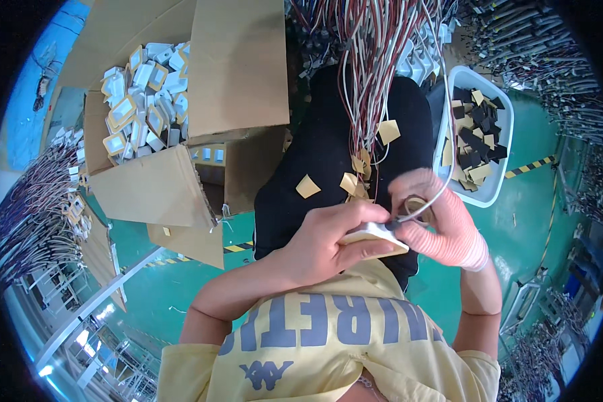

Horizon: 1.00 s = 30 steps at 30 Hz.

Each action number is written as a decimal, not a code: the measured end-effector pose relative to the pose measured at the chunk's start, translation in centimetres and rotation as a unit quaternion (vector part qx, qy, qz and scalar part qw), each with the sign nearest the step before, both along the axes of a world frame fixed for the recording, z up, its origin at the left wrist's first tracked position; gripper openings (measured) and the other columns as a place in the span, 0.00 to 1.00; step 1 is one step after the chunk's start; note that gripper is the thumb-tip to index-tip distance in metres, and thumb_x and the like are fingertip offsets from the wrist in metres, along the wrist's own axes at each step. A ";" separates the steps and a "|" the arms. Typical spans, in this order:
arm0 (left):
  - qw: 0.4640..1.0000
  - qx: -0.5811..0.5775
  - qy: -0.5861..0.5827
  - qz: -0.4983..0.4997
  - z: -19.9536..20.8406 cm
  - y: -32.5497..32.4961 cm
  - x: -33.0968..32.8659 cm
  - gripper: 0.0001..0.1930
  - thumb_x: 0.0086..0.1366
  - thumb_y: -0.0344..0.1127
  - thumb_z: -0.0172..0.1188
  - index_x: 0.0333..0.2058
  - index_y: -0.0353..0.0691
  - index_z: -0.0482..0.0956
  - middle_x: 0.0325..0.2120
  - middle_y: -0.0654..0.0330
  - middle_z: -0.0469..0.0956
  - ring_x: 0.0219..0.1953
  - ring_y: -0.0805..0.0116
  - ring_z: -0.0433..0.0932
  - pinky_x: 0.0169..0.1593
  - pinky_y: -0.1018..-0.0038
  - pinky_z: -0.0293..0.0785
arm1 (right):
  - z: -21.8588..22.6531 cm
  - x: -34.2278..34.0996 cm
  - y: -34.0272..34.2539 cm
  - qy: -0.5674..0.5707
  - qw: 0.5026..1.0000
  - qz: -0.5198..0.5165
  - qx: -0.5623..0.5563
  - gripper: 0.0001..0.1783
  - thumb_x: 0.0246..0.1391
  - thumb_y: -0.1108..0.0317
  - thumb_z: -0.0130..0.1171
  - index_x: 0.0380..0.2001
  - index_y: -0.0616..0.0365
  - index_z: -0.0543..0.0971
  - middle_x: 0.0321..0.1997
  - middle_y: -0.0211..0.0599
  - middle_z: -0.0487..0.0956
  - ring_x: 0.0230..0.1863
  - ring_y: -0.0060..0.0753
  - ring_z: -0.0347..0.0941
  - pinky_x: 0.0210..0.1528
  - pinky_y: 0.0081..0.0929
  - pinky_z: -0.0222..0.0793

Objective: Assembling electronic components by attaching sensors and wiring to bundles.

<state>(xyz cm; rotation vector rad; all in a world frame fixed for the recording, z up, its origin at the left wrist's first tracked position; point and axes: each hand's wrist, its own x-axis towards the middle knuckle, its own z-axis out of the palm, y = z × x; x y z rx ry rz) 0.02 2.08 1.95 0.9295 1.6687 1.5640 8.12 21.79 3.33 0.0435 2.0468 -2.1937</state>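
My left hand (318, 241) grips a small white plastic housing (374, 234) with a tan rim, thumb along the near edge and fingers over the far side. My right hand (442, 218), in a pale striped glove, pinches a white cable (453, 127) at its dark end, right against the housing. The cable loops by the fingers and runs up past the lap. Whether its end sits inside the housing is hidden by the fingertips. Tan paper pieces (308, 186) lie on my dark trousers (288, 174), beyond the hands.
A cardboard box (241, 67) at far left holds a heap of similar white housings (157, 97). Red and white wires (365, 74) hang across my lap. On the right, a white bin (504, 144) contains black and tan pieces. Cable bundles (536, 60) line the far right.
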 end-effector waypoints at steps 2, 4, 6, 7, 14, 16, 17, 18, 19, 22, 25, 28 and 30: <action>0.997 0.007 0.068 0.019 0.2 -0.2 0.1 0.18 0.55 0.35 0.67 0.42 0.37 0.72 0.32 0.54 0.78 0.31 0.62 0.81 0.32 0.75 0.75 | 1.1 0.0 1.2 0.007 0.986 0.069 0.149 0.17 0.49 0.59 0.63 0.34 0.63 0.75 0.35 0.39 0.73 0.30 0.32 0.69 0.30 0.24 0.67; 0.997 -0.001 0.075 0.028 0.6 -0.2 0.2 0.18 0.55 0.35 0.67 0.42 0.37 0.72 0.32 0.54 0.77 0.31 0.62 0.80 0.32 0.75 0.75 | 0.9 0.1 1.8 0.089 0.975 0.084 0.188 0.18 0.48 0.60 0.64 0.35 0.64 0.75 0.35 0.40 0.73 0.30 0.33 0.71 0.31 0.25 0.68; 0.994 -0.024 0.106 0.033 0.8 0.1 0.0 0.20 0.54 0.35 0.68 0.41 0.35 0.69 0.31 0.54 0.77 0.30 0.61 0.80 0.31 0.73 0.76 | 1.1 0.0 2.3 0.178 0.951 0.104 0.230 0.20 0.45 0.61 0.66 0.37 0.65 0.76 0.34 0.43 0.75 0.32 0.40 0.73 0.33 0.28 0.70; 0.993 -0.023 0.107 0.034 1.0 0.3 0.1 0.20 0.54 0.35 0.68 0.41 0.35 0.69 0.31 0.54 0.77 0.30 0.61 0.80 0.31 0.73 0.76 | 1.3 -0.1 2.4 0.179 0.951 0.104 0.231 0.20 0.45 0.61 0.66 0.37 0.65 0.76 0.34 0.43 0.75 0.32 0.40 0.73 0.33 0.28 0.70; 0.966 -0.096 0.231 0.059 1.4 -0.3 -0.1 0.23 0.51 0.33 0.68 0.37 0.34 0.62 0.29 0.53 0.74 0.29 0.56 0.78 0.31 0.69 0.76 | 3.5 -1.0 0.9 0.068 0.967 0.137 0.204 0.21 0.48 0.58 0.62 0.36 0.68 0.75 0.30 0.43 0.74 0.26 0.37 0.73 0.28 0.27 0.68; 0.936 -0.128 0.326 0.022 2.0 -0.4 -0.5 0.25 0.46 0.27 0.69 0.38 0.33 0.63 0.36 0.48 0.76 0.35 0.51 0.78 0.37 0.67 0.76 | 3.0 -0.6 0.3 0.058 0.976 0.102 0.184 0.23 0.50 0.55 0.60 0.35 0.69 0.75 0.28 0.42 0.74 0.25 0.34 0.72 0.26 0.26 0.67; 0.936 -0.127 0.326 0.024 2.0 -0.4 -0.5 0.25 0.46 0.27 0.69 0.38 0.33 0.63 0.36 0.48 0.76 0.35 0.51 0.78 0.37 0.67 0.76 | 2.3 -0.3 -0.1 0.037 0.987 0.063 0.141 0.26 0.52 0.51 0.57 0.36 0.69 0.74 0.28 0.41 0.74 0.22 0.30 0.71 0.23 0.24 0.65; 0.922 -0.137 0.360 0.035 1.8 -0.3 -0.4 0.20 0.48 0.26 0.65 0.37 0.34 0.63 0.33 0.51 0.74 0.33 0.55 0.78 0.36 0.68 0.75 | 2.0 -0.1 -0.4 0.015 0.995 0.023 0.097 0.28 0.54 0.47 0.55 0.36 0.70 0.73 0.27 0.41 0.74 0.20 0.27 0.70 0.19 0.21 0.63; 0.906 -0.146 0.394 0.046 1.7 -0.2 -0.3 0.16 0.51 0.25 0.61 0.35 0.35 0.64 0.29 0.53 0.73 0.31 0.59 0.77 0.36 0.70 0.75 | 2.4 0.0 -0.5 0.016 0.995 0.025 0.098 0.28 0.54 0.47 0.55 0.36 0.70 0.73 0.27 0.41 0.74 0.20 0.27 0.70 0.19 0.21 0.63; 0.903 -0.127 0.408 0.045 1.6 -0.2 -0.5 0.12 0.53 0.26 0.58 0.34 0.35 0.65 0.28 0.54 0.72 0.30 0.61 0.76 0.35 0.71 0.74 | 3.0 0.6 -1.3 -0.239 0.966 -0.035 -0.094 0.37 0.55 0.38 0.50 0.39 0.71 0.70 0.25 0.40 0.74 0.10 0.21 0.64 0.13 0.14 0.55; 0.886 -0.135 0.441 0.037 1.7 0.1 -0.7 0.11 0.54 0.27 0.57 0.33 0.35 0.65 0.27 0.55 0.72 0.29 0.63 0.76 0.34 0.72 0.74 | 2.8 1.0 -1.6 -0.257 0.955 -0.074 -0.127 0.37 0.54 0.39 0.51 0.39 0.72 0.69 0.25 0.40 0.74 0.10 0.21 0.65 0.12 0.14 0.55; 0.874 -0.152 0.461 0.014 1.8 -0.1 -1.0 0.10 0.55 0.27 0.57 0.33 0.35 0.65 0.26 0.56 0.72 0.29 0.64 0.76 0.33 0.72 0.74 | 2.9 1.1 -2.2 -0.267 0.947 -0.092 -0.151 0.40 0.53 0.37 0.51 0.42 0.72 0.68 0.27 0.42 0.74 0.10 0.25 0.67 0.11 0.15 0.56; 0.879 -0.151 0.451 0.015 1.9 -0.1 -1.5 0.11 0.54 0.28 0.58 0.33 0.35 0.65 0.25 0.56 0.72 0.28 0.63 0.76 0.33 0.71 0.74 | 3.3 1.5 -2.3 -0.280 0.924 -0.085 -0.245 0.44 0.52 0.34 0.50 0.47 0.73 0.64 0.28 0.44 0.75 0.10 0.27 0.68 0.11 0.16 0.57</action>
